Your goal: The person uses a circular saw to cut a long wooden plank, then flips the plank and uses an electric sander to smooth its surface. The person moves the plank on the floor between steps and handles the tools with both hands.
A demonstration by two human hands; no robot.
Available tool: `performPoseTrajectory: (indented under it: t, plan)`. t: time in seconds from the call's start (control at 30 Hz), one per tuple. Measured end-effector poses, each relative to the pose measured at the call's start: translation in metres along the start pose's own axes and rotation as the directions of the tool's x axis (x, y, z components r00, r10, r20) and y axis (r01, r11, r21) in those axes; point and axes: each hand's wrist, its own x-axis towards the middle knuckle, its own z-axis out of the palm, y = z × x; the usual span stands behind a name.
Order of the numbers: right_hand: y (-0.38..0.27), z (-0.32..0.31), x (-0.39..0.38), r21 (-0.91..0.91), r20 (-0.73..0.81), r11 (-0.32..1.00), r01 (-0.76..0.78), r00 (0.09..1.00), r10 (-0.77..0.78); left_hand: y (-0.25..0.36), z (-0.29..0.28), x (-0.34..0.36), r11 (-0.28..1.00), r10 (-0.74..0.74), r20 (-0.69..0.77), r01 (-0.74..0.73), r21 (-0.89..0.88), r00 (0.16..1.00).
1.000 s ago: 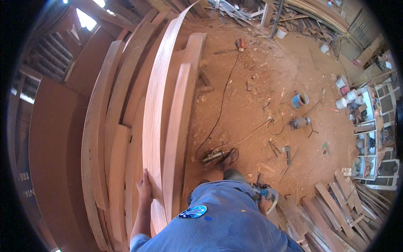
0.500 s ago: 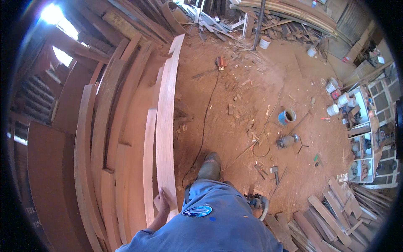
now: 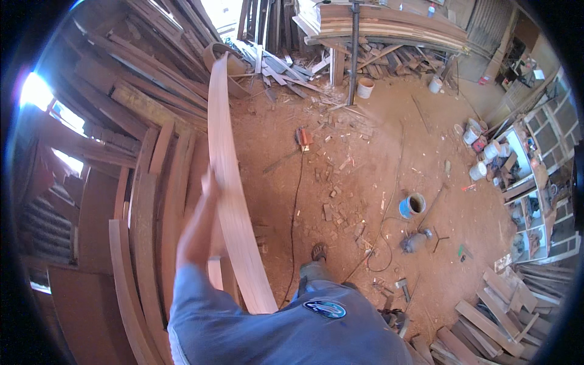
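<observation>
A long, pale reddish plank point(image 3: 229, 152) runs from beside my torso toward the far left. My left arm is stretched forward along its left side. My left hand point(image 3: 211, 184) is closed on the plank's left edge, about midway along; the fingers are somewhat blurred. Beneath it, a shorter pale board point(image 3: 215, 272) shows partly behind my sleeve. My right hand is out of view. By the right side of my shirt, a dark tool-like object point(image 3: 395, 319) is mostly hidden by my body.
Several boards point(image 3: 145, 225) stand on the left. An orange power tool point(image 3: 303, 139) lies ahead with its cord point(image 3: 297, 207) on the dirt floor. Farther right are a blue bucket point(image 3: 412, 206), a hammer point(image 3: 403, 288), a shelf point(image 3: 530, 207) and scrap wood point(image 3: 493, 328).
My left hand has moved forward from the plank's near end to about its middle. The plank has shifted and angled leftward at its far end. My view has tilted up.
</observation>
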Motion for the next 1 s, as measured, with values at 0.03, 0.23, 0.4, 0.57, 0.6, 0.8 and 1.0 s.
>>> performPoseTrajectory:
  t: [0.03, 0.23, 0.4, 0.57, 0.6, 0.8, 1.0]
  plan:
    - [0.001, -0.016, -0.006, -0.012, -0.056, 0.999, -0.033, 0.998, 0.032, 0.063, 0.068, 0.04, 0.988, 0.144, 0.031, -0.146, 0.055, 0.989]
    - [-0.035, -0.029, -0.027, 0.035, -0.159, 0.997, -0.07, 0.984, 0.075, 0.377, 0.315, 0.04, 0.726, 0.684, 0.193, -0.683, -0.086, 0.703]
    - [-0.035, 0.007, -0.012, -0.085, -0.149, 0.979, -0.186, 0.974, 0.172, 0.219, 0.375, -0.105, 0.688, 0.497, 0.727, -0.726, 0.003, 0.474]
    - [-0.027, 0.04, 0.036, -0.126, -0.047, 0.931, -0.341, 0.94, 0.338, -0.007, 0.258, -0.225, 0.675, 0.048, 0.949, -0.71, 0.198, 0.311]
    - [-0.024, 0.036, 0.052, -0.121, -0.014, 0.98, -0.158, 0.987, 0.158, -0.046, 0.225, -0.244, 0.648, -0.223, 0.892, -0.625, 0.436, 0.392]
    - [-0.107, 0.045, 0.097, -0.245, 0.088, 0.936, -0.253, 0.956, 0.281, -0.15, 0.061, -0.317, 0.537, -0.645, 0.532, -0.17, 0.826, 0.549]
    - [-0.174, 0.077, 0.186, -0.173, 0.135, 0.982, 0.077, 0.989, -0.053, -0.144, 0.013, -0.327, 0.702, -0.447, 0.13, 0.257, 0.664, 0.885]
